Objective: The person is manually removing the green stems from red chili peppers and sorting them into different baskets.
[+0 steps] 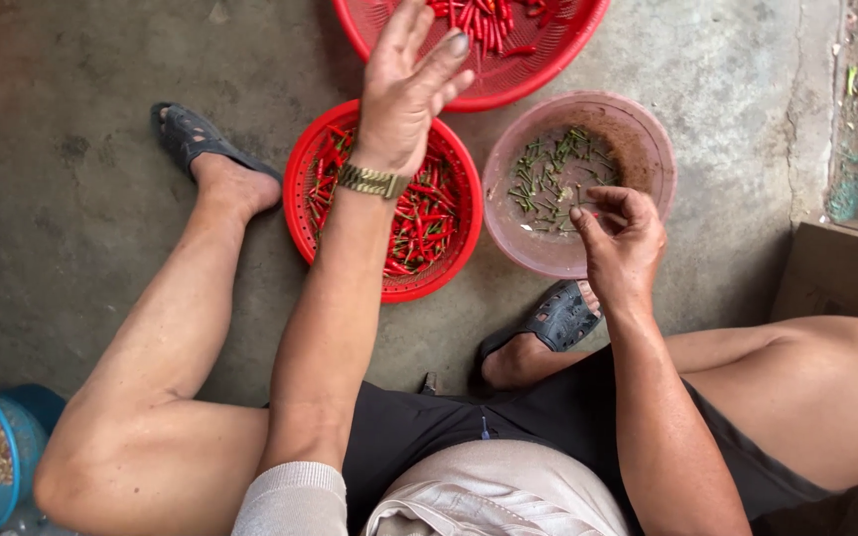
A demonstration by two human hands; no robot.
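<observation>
Looks like the de-stemming step: the right hand [620,236] has fingers pinched together over the pink bowl [647,139] of green stems [553,179], though what's in the pinch is too small to tell. The left hand [411,84], fingers spread and empty, reaches over the small red basket [300,189] of red chilies [427,220] toward the bigger red basket [548,60]. I'd say it needs a fresh chili.

Left hand [404,89]: raised, arm stretched forward, fingers spread and loose, palm down, nothing in its grip; wrist banded with a gold watch [372,181]. Right hand [620,243]: held lower, arm bent at the elbow, fingers curled inward, thumb and forefinger tips pinched together.
</observation>
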